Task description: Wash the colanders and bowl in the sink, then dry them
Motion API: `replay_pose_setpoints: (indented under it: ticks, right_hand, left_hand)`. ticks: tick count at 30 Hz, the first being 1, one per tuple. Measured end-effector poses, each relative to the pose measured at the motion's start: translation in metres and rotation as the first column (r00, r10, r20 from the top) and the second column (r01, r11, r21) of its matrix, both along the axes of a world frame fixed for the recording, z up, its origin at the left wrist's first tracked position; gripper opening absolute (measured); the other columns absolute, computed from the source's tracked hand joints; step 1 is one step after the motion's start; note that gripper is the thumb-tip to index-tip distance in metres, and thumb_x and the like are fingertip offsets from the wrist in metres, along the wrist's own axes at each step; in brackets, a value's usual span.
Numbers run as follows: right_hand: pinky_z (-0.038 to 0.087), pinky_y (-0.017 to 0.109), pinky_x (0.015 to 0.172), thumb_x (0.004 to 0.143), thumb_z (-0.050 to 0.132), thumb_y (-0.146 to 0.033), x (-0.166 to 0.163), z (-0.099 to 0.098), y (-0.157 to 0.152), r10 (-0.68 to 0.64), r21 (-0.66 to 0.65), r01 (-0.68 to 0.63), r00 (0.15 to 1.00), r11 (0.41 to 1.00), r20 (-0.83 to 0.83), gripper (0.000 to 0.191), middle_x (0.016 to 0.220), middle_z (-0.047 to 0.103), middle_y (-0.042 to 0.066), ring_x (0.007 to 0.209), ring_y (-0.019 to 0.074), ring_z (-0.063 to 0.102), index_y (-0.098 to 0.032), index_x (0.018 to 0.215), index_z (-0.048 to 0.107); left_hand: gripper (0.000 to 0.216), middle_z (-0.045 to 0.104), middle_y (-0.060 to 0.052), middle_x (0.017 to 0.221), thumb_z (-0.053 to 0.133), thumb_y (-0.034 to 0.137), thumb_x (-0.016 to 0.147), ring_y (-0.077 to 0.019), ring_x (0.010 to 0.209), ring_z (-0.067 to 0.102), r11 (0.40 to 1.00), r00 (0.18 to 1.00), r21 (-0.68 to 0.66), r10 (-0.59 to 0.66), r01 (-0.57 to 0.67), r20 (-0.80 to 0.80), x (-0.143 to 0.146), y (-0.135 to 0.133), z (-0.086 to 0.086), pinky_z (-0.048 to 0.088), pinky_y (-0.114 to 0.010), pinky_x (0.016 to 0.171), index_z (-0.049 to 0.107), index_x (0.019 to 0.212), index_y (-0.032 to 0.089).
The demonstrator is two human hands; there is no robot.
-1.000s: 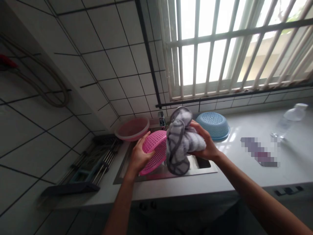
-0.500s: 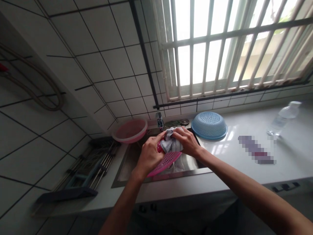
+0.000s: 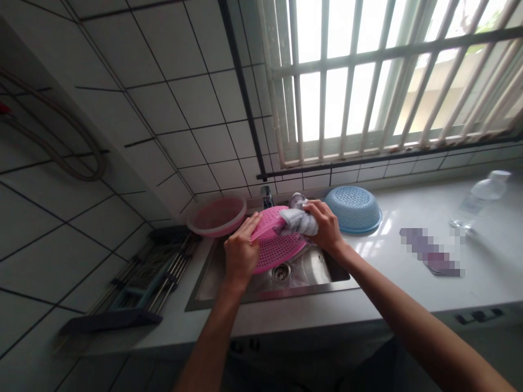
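My left hand [image 3: 242, 251] grips the left rim of a pink plastic colander [image 3: 278, 253], which is tilted above the sink. In my right hand [image 3: 327, 226] is a bunched white and grey cloth [image 3: 297, 222], pressed against the colander's upper right part. Its perforated wall and base show between my hands, and the cloth covers part of the rim. Below lies the steel sink [image 3: 321, 267] with its round drain [image 3: 280, 271]. Behind the colander rises the tap [image 3: 267, 197].
A pink basin [image 3: 216, 215] sits at the sink's back left corner. An upturned blue colander [image 3: 353, 209] rests right of the sink. Further right stand a clear bottle [image 3: 478, 201] and a blurred-out item [image 3: 432, 253]. A folded rack [image 3: 139, 288] lies on the left.
The pink colander has been raised and turned so more of its perforated surface shows. My right hand has moved slightly right with the cloth, and the drain has come into view.
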State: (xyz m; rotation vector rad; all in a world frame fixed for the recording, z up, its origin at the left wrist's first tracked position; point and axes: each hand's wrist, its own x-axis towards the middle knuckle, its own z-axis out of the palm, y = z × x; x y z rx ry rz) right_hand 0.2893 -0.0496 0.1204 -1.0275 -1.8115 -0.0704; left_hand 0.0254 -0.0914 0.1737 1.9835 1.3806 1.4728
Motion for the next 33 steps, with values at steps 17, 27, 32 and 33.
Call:
replay_pose_setpoints:
  ticks: [17, 27, 32, 33]
  right_hand:
    - [0.056, 0.05, 0.098, 0.085, 0.077, -0.026, -0.014, -0.008, -0.017, 0.023, -0.027, -0.023, 1.0, 0.999, -0.005, 0.042, 0.134, 0.067, 0.013, 0.118, 0.0337, 0.062, -0.025, 0.126, 0.066]
    - [0.057, 0.047, 0.093, 0.085, 0.076, -0.017, -0.012, -0.029, -0.032, -0.03, 0.022, 0.03, 0.999, 0.999, 0.035, 0.034, 0.13, 0.069, 0.011, 0.112, 0.0328, 0.062, -0.025, 0.118, 0.068]
    - [0.056, 0.053, 0.101, 0.089, 0.068, -0.008, -0.025, 0.0, -0.041, -0.053, 0.16, 0.025, 0.983, 0.987, 0.175, 0.04, 0.138, 0.067, 0.011, 0.116, 0.0337, 0.06, -0.028, 0.123, 0.069]
    - [0.056, 0.053, 0.1, 0.088, 0.069, -0.009, -0.022, 0.003, -0.04, -0.045, 0.155, 0.019, 0.985, 0.988, 0.165, 0.041, 0.138, 0.067, 0.01, 0.117, 0.0337, 0.06, -0.029, 0.124, 0.069]
  left_hand:
    - [0.055, 0.077, 0.0, 0.138, 0.064, 0.007, 0.086, -0.0331, 0.14, 0.065, 0.999, 0.999, 0.015, 0.045, -0.045, -0.026, -0.005, -0.014, -0.011, 0.04, -0.051, 0.13, 0.081, 0.13, 0.035]
    - [0.054, 0.072, -0.002, 0.148, 0.07, 0.014, 0.09, -0.029, 0.137, 0.068, 0.992, 0.946, -0.019, 0.111, -0.122, -0.306, -0.007, -0.019, -0.022, 0.052, -0.043, 0.12, 0.074, 0.141, 0.032]
    - [0.05, 0.07, -0.002, 0.15, 0.063, 0.016, 0.096, -0.0271, 0.144, 0.063, 0.989, 0.903, 0.126, 0.12, -0.073, -0.413, 0.01, -0.013, -0.017, 0.05, -0.042, 0.124, 0.073, 0.143, 0.03]
    - [0.049, 0.07, -0.002, 0.15, 0.061, 0.017, 0.097, -0.0273, 0.144, 0.063, 0.984, 0.91, 0.162, 0.13, -0.071, -0.393, 0.009, -0.013, -0.018, 0.049, -0.042, 0.124, 0.073, 0.143, 0.03]
